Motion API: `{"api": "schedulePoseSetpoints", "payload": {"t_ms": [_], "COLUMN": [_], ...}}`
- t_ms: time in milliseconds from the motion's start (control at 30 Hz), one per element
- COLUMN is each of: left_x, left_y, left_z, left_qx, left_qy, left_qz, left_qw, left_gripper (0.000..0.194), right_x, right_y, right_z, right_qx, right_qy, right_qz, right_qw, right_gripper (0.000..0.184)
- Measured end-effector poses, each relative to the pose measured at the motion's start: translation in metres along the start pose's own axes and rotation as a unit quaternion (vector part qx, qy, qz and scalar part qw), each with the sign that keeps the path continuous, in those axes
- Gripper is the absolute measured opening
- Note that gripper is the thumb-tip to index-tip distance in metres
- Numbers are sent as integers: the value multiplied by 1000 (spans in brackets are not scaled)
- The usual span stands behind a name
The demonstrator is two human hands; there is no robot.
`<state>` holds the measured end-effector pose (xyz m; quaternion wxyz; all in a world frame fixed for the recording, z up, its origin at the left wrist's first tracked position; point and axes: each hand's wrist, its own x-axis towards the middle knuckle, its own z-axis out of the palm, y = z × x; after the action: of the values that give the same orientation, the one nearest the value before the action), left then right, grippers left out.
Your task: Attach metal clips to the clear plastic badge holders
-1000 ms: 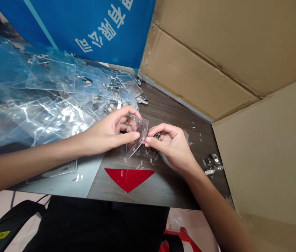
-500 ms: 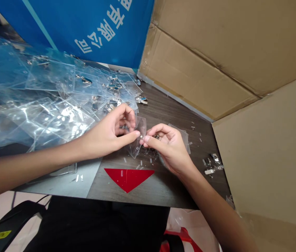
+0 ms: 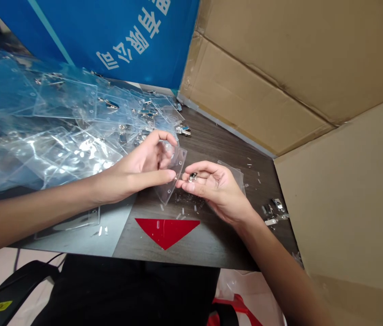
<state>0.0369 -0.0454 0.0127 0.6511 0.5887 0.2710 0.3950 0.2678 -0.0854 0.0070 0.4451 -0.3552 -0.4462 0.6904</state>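
My left hand point(image 3: 149, 160) grips a clear plastic badge holder point(image 3: 173, 179) whose punched edge faces right. Its thumb presses near the middle of that edge. Close by on the right, my right hand point(image 3: 215, 185) has its fingers curled around a small metal badge clip point(image 3: 192, 177); part of the clip shows between thumb and fingers. The right fingertips are at or just beside the holder's edge, and I cannot tell if they touch it. Beneath the hands lie tiny clear plastic scraps point(image 3: 183, 211). Another clear sleeve point(image 3: 234, 171) lies partly hidden behind my right hand.
A large pile of clear badge holders point(image 3: 65, 97), many with metal clips, covers the table's left side. Loose clips point(image 3: 277, 206) lie at the right edge. A red triangle point(image 3: 166, 231) marks the front. Cardboard point(image 3: 246, 86) and a blue printed panel point(image 3: 110, 27) wall the back.
The badge holder has turned flatter and shifted slightly left with my left hand. My right fingers have drawn back a little and loosened, showing more of the clip.
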Motion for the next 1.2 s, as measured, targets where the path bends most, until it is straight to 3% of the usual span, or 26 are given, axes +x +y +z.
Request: {"api": "schedulePoseSetpoints", "payload": {"t_ms": [200,600,900,1000,1100,1167,1200], "left_x": [4,6,-1,-1,-2,-8,-16], "left_y": [-3,-13,-10,-2,20,39,46], "left_z": [-1,-3,6,4,1,4,7], "left_qx": [23,79,140,172,285,332,328], "left_qy": [-20,33,63,56,95,116,106], "left_qz": [9,5,45,61,154,213,205], "left_qw": [999,996,987,982,941,912,916], "left_gripper": [62,62,56,58,59,44,28], "right_x": [0,0,-3,-3,-2,-1,-1], "right_y": [0,1,-3,-7,-10,-13,-13], "right_z": [1,3,6,3,-2,-6,-7], "right_qx": [-37,-82,-137,-153,-167,-174,-176], "right_qy": [27,50,76,81,97,105,109], "right_qz": [7,19,-42,-75,-86,-87,-89], "right_qw": [999,995,987,982,977,975,974], "right_gripper": [43,51,37,38,39,39,39]}}
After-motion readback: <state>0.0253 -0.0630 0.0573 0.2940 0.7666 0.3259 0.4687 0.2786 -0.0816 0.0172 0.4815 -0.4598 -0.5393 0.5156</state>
